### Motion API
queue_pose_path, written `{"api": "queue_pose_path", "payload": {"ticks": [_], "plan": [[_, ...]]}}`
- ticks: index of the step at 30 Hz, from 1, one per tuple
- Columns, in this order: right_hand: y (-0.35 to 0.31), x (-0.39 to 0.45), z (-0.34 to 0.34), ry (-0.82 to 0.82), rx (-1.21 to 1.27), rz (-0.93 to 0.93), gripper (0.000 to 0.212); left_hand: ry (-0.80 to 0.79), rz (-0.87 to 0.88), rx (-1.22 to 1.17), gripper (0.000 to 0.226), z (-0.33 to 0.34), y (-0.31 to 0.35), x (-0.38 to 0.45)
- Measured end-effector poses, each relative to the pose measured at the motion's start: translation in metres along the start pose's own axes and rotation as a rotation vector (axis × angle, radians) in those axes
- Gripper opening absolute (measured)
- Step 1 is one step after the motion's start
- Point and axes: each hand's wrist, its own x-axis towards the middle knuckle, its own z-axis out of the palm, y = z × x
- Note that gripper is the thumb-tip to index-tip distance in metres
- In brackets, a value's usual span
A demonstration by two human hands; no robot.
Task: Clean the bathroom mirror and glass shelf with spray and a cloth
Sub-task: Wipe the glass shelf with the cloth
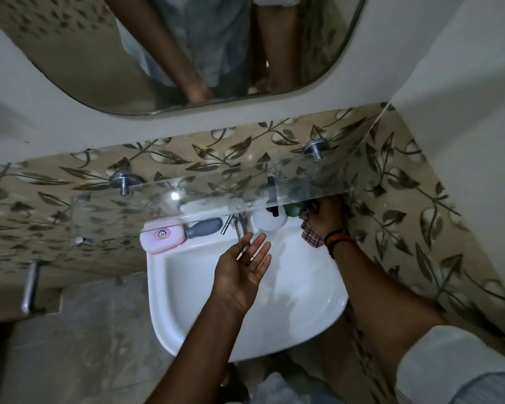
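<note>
My right hand squeezes the checked cloth under the glass shelf's right end; my left hand is spread wide over the sink, holding nothing; I think I should rub slowly, edge to edge; the mirror hangs above, leafy tiles around.

Pink soap case on sink

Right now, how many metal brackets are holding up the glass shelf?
2. One bracket at the shelf's left rear, one bracket at its right rear, both fixed to the leaf-patterned tile. No others are visible.
</note>
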Motion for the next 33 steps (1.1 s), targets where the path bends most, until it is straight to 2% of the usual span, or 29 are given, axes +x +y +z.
{"api": "queue_pose_path", "payload": {"ticks": [2, 3, 4, 5, 6, 9, 12, 13, 15, 18, 21, 24, 30, 33], "plan": [[0.009, -0.004, -0.006, 0.078, -0.102, -0.092, 0.039, -0.016, 0.008, 0.008, 0.042, 0.001, 0.005, -0.003], [0.005, -0.012, -0.016, 0.112, -0.224, -0.148, 0.03, -0.025, 0.016, 0.019, 0.042, 0.003, 0.007, -0.006], [0.01, -0.02, -0.018, 0.113, -0.215, -0.171, 0.025, -0.029, 0.025, 0.036, 0.042, 0.002, 0.01, -0.008], [0.007, -0.03, -0.023, 0.128, -0.193, -0.18, 0.033, -0.031, 0.037, 0.065, 0.041, 0.001, 0.014, -0.011], [0.0, -0.039, -0.025, 0.114, -0.185, -0.164, 0.041, -0.025, 0.051, 0.098, 0.039, -0.002, 0.017, -0.012], [-0.025, -0.066, -0.027, 0.042, -0.018, 0.05, 0.057, 0.037, 0.108, 0.147, 0.036, -0.019, 0.027, -0.018], [-0.018, -0.063, -0.017, -0.107, 0.065, 0.018, 0.076, 0.095, 0.127, 0.148, 0.038, -0.038, 0.03, -0.022], [0.006, -0.05, -0.004, -0.124, 0.08, 0.011, 0.079, 0.105, 0.124, 0.148, 0.037, -0.043, 0.03, -0.024], [0.047, -0.022, 0.023, -0.142, 0.083, 0.024, 0.079, 0.114, 0.116, 0.153, 0.037, -0.047, 0.029, -0.026], [0.05, 0.001, 0.04, -0.08, 0.025, 0.091, 0.085, 0.112, 0.117, 0.172, 0.035, -0.044, 0.029, -0.03], [0.035, 0.009, 0.042, -0.034, -0.038, 0.139, 0.084, 0.077, 0.136, 0.194, 0.03, -0.043, 0.029, -0.032], [0.004, -0.011, 0.025, -0.012, -0.04, 0.17, 0.071, 0.059, 0.149, 0.206, 0.027, -0.045, 0.029, -0.038], [0.017, -0.058, 0.005, 0.095, 0.171, 0.203, 0.06, 0.051, 0.154, 0.231, 0.028, -0.05, 0.029, -0.04], [-0.035, -0.111, -0.037, 0.147, 0.178, 0.221, 0.058, 0.029, 0.167, 0.267, 0.028, -0.042, 0.031, -0.043]]}}
